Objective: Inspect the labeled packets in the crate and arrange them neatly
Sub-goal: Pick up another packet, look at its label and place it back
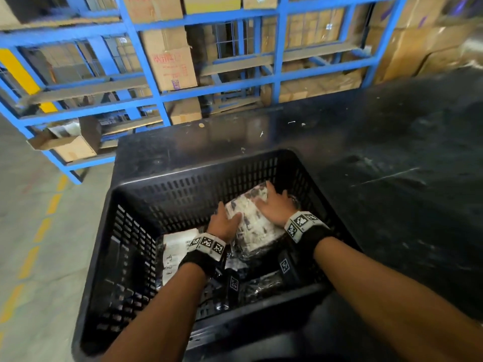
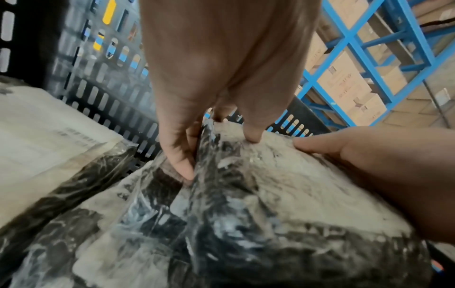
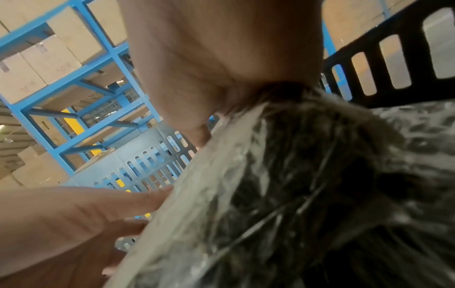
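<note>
A black slotted crate point(image 1: 183, 178) stands on a dark table. Inside it, a plastic-wrapped packet point(image 1: 253, 220) point(image 2: 270, 185) point(image 3: 270, 194) with a white printed label lies tilted toward the far right corner. My left hand point(image 1: 223, 223) point(image 2: 209, 68) grips its left edge, thumb on top and fingers down the side. My right hand point(image 1: 271, 205) point(image 3: 221, 48) lies flat on the label with fingers spread. A second labeled packet point(image 1: 177, 248) point(image 2: 49, 136) lies at the crate's left. More dark wrapped packets sit under my wrists.
The black table point(image 1: 392, 152) stretches to the right and behind the crate. A blue steel rack point(image 1: 156, 82) loaded with cardboard boxes point(image 1: 170, 58) stands beyond it. Grey floor with a yellow dashed line point(image 1: 41, 228) runs along the left.
</note>
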